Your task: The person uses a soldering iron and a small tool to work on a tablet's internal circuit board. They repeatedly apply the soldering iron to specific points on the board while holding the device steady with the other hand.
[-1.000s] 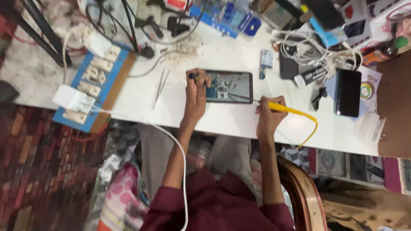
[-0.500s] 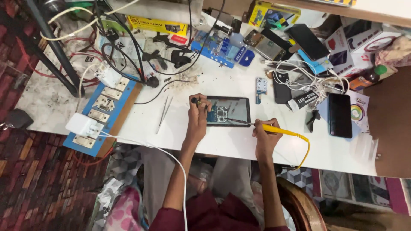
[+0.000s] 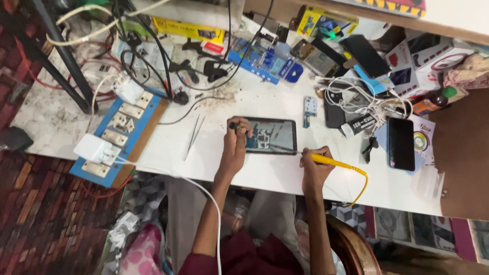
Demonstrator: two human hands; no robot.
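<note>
At the near edge of the white workbench (image 3: 285, 178), the right hand (image 3: 313, 170) is closed in a pen-like pinch around a yellow-handled soldering iron (image 3: 333, 163), held low and nearly flat so that its thin dark tip reaches leftward onto the opened phone (image 3: 270, 136); that shallow angle, with the heel of the hand seemingly resting on the bench, looks chosen for a steady, fine touch. The iron's yellow cord (image 3: 360, 186) loops off the front edge, out of the way of the work. The left hand (image 3: 235, 145) is curled shut on a small dark tool (image 3: 233, 125) at the phone's left end, the fingers lying over that end as if also pinning the device so it cannot slide; what the tool's tip is doing is too small to tell. The phone lies flat and crosswise between the two hands, its back off and the circuit board showing. Just to the left, a pair of tweezers (image 3: 193, 136) lies within easy reach of the left hand. Farther left, a blue power strip board (image 3: 125, 133) sits at the bench's end with a white charger (image 3: 92, 148) plugged in. To the right, a black phone (image 3: 401, 143) lies apart, beside a tangle of white cables (image 3: 364, 104).
</note>
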